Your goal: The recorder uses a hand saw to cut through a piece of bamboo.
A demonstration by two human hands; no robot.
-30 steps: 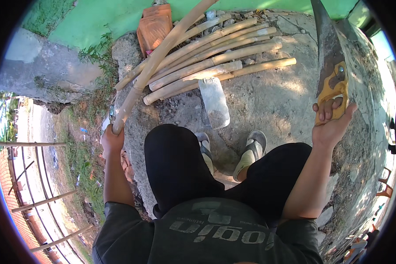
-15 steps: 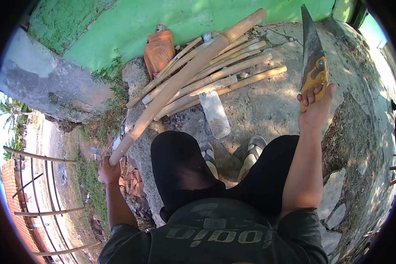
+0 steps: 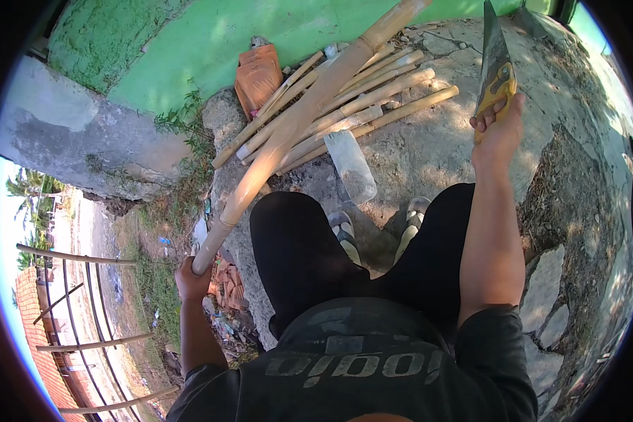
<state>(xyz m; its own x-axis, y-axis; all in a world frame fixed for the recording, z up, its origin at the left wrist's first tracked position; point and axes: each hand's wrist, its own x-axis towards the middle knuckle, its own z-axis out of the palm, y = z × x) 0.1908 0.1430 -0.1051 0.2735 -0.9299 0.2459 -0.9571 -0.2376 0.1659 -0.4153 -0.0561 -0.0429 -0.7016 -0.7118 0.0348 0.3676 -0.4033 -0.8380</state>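
My left hand (image 3: 192,278) grips the near end of a long thick bamboo pole (image 3: 302,116) that slants up to the top of the picture. It crosses over a pile of thinner bamboo sticks (image 3: 359,105) lying on the concrete ground (image 3: 436,155). My right hand (image 3: 498,130) is raised and closed on the yellow handle of a hand saw (image 3: 496,67), whose blade points away toward the top edge. My feet in sandals (image 3: 344,232) stand just below the pile.
A clear plastic bottle (image 3: 352,167) lies by the sticks. An orange clay tile (image 3: 257,74) leans at the green wall (image 3: 211,42). The slab drops off at left to a grassy bank (image 3: 158,246) and a bamboo fence (image 3: 84,302). Cracked stones (image 3: 548,281) lie at right.
The view has tilted a little and both arms sit higher in the picture. The pole's near end has swung down and toward my left side; the saw stays raised in my right hand.
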